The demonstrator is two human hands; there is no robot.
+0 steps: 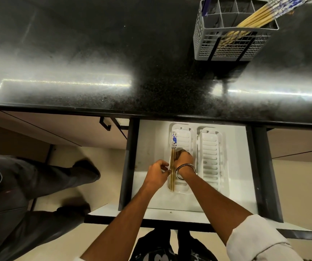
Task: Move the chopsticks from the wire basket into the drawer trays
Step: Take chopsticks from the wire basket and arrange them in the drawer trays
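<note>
A pair of wooden chopsticks point(173, 157) with blue-and-white tops lies lengthwise along the left side of the left white tray point(186, 137) in the open drawer point(147, 140). My right hand point(184, 160), a metal bangle on its wrist, touches them from the right with fingers curled on the sticks. My left hand point(157, 173) pinches at their lower half from the left. A second white tray point(210, 147) beside it holds nothing. On the counter at top right, the grey wire basket point(226, 44) holds several more chopsticks point(264, 14) leaning to the right.
The black granite counter point(113, 53) overhangs the drawer's back. Another person's dark trouser legs and shoes point(44, 185) stand on the floor at the left. A closed cabinet with a black handle point(105, 124) is left of the drawer. A blue-handled item point(206, 6) stands in the basket.
</note>
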